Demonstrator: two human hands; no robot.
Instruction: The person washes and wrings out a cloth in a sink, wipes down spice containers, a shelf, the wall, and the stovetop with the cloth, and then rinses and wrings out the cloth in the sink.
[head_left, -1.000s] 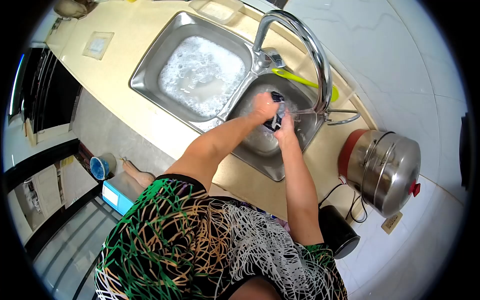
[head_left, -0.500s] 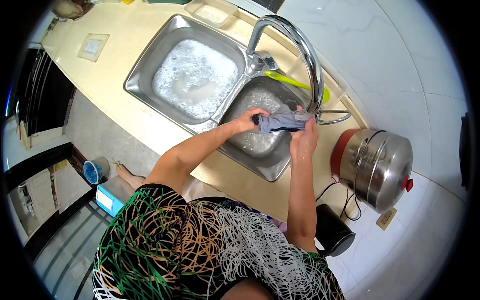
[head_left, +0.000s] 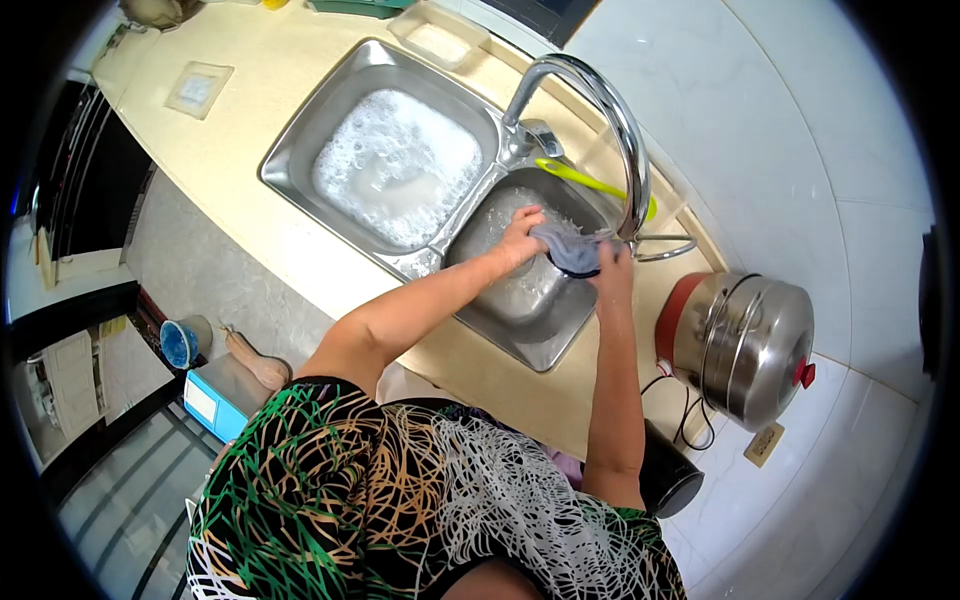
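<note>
A wet grey-blue cloth (head_left: 572, 250) with a dark edge hangs between my hands over the right sink basin (head_left: 535, 335); whether it is a garment I cannot tell. My left hand (head_left: 522, 238) grips its left end. At the other end, my right hand (head_left: 613, 268) is closed on it, slightly blurred, close below the spout of the chrome faucet (head_left: 632, 130). Splashing water shows in the basin under the cloth.
White suds (head_left: 395, 165) fill the left basin. A lime-green spoon-like utensil (head_left: 590, 178) lies behind the faucet. A steel pot with a red base (head_left: 735, 345) stands to the right, beside a black cylindrical container (head_left: 668, 475). A clear tray (head_left: 437, 38) sits at the back.
The cloth, stretched out flat between my hands before, is now bunched and sagging. My left hand has moved slightly right and up, and the whole view has shifted a little.
</note>
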